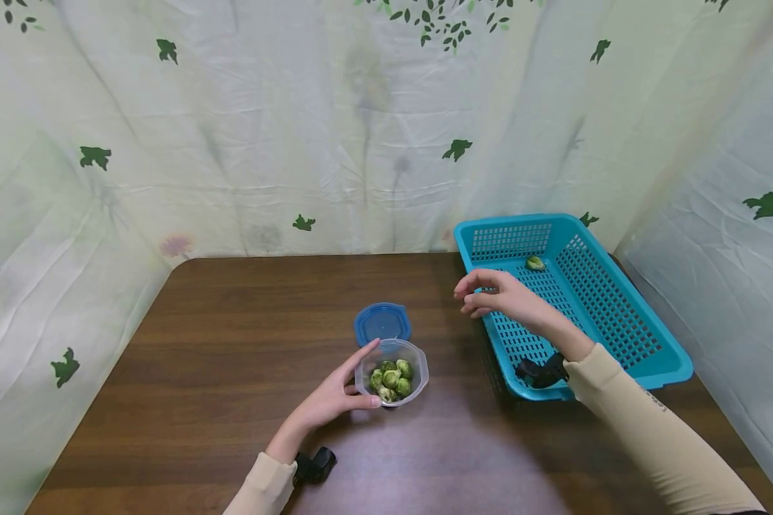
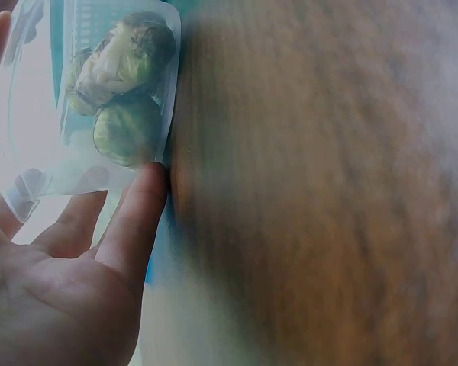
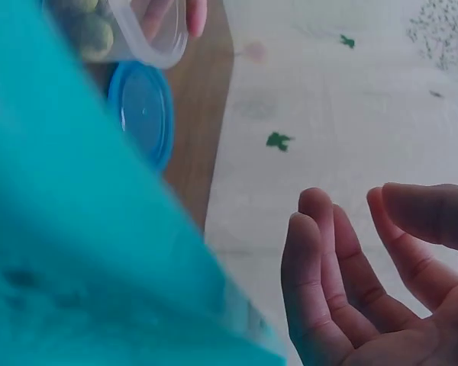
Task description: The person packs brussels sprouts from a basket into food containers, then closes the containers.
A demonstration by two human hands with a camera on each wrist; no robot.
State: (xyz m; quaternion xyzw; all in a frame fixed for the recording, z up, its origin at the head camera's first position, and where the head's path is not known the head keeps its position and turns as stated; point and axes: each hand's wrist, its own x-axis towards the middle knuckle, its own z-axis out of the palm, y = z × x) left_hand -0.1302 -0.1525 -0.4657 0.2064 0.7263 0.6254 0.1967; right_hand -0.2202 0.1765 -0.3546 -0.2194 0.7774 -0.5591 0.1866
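A small clear plastic container [image 1: 423, 372] stands on the table with several Brussels sprouts [image 1: 391, 379] inside. My left hand [image 1: 335, 392] holds it from the left, thumb at the near side and index finger along the far rim. In the left wrist view, fingers support the container's wall [image 2: 72, 177] beside the sprouts [image 2: 127, 131]. Above the left edge of a blue plastic basket [image 1: 666, 368] hovers my right hand [image 1: 505, 297], its fingers loosely bent and nothing between them. One Brussels sprout [image 1: 535, 263] lies at the basket's far end.
A round-cornered blue lid [image 1: 382, 322] lies on the brown table [image 1: 245, 357] just behind the container. The basket's rim stands up along the right side of the table. White patterned cloth [image 1: 264, 129] hangs behind and on both sides.
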